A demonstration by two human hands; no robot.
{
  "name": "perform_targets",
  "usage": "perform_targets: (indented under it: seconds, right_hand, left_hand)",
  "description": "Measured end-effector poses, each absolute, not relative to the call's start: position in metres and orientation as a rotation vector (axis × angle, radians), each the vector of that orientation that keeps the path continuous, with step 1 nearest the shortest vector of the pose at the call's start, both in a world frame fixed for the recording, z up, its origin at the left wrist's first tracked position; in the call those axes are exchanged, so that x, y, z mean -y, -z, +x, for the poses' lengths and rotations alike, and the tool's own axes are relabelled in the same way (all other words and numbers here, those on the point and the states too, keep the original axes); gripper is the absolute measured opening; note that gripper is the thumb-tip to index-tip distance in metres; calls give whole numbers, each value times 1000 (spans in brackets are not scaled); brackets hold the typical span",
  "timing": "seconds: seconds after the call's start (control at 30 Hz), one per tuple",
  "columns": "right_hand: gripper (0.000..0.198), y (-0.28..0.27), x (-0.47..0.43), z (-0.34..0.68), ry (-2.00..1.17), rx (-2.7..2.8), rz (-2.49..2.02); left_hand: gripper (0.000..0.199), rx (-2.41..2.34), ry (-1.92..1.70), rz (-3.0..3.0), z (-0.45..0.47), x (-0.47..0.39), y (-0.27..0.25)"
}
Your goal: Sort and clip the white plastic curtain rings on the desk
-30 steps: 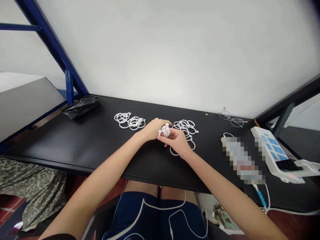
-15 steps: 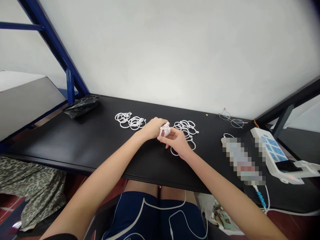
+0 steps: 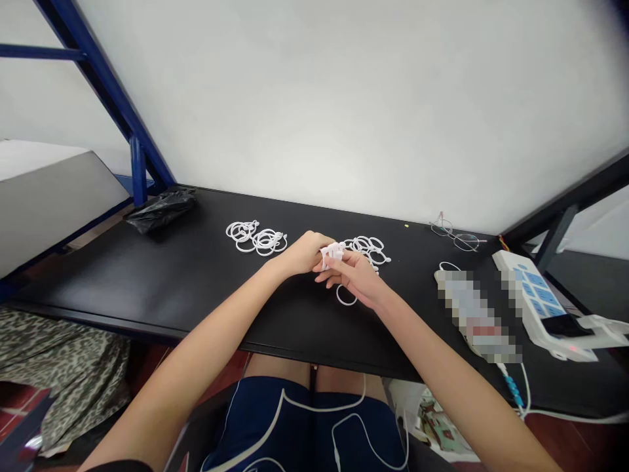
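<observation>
In the head view, my left hand (image 3: pixel 308 252) and my right hand (image 3: pixel 362 278) meet above the middle of the black table. Between their fingers is a small white looped bundle (image 3: pixel 333 254), partly hidden by the fingers, so its exact kind is unclear. My right thumb presses on its near side, while the left fingers close around its far side. White rings with small knobs (image 3: pixel 366 248) lie just behind and beside my right hand. One loose white ring (image 3: pixel 346 295) is under that hand. Another pile of white rings (image 3: pixel 263 240) lies left of my left hand.
A crumpled black plastic bag (image 3: pixel 164 208) lies at the back left. Toward the right are eyeglasses (image 3: pixel 466 242), a blurred-out phone-like object (image 3: pixel 476 318) with a cable, and a white power strip (image 3: pixel 540 305). A blue metal frame (image 3: pixel 111 98) rises at left against the wall.
Both hands have shifted slightly right with the white bundle. My right hand has turned, with its thumb now over the bundle and covering more of the rings behind it.
</observation>
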State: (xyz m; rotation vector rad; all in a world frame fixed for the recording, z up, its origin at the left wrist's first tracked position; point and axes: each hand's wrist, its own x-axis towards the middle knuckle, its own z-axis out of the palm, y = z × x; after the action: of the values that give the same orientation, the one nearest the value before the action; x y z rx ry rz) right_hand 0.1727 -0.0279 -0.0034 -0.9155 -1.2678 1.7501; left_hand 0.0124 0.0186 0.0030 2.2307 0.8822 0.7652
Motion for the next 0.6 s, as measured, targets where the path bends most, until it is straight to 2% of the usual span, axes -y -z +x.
perform_targets:
  seconds: [0.23, 0.4, 0.6]
  right_hand:
    - [31, -3, 32, 173, -1796, 1326, -856]
    - [28, -6, 40, 169, -1633, 1336, -763]
    - [27, -2, 45, 165, -1518, 1399, -713]
  left_hand:
    - [10, -757, -796, 2093, 9, -19, -7]
    - [16, -649, -904, 1784, 12, -21, -2]
    - [22, -584, -835, 1531, 19, -19, 4]
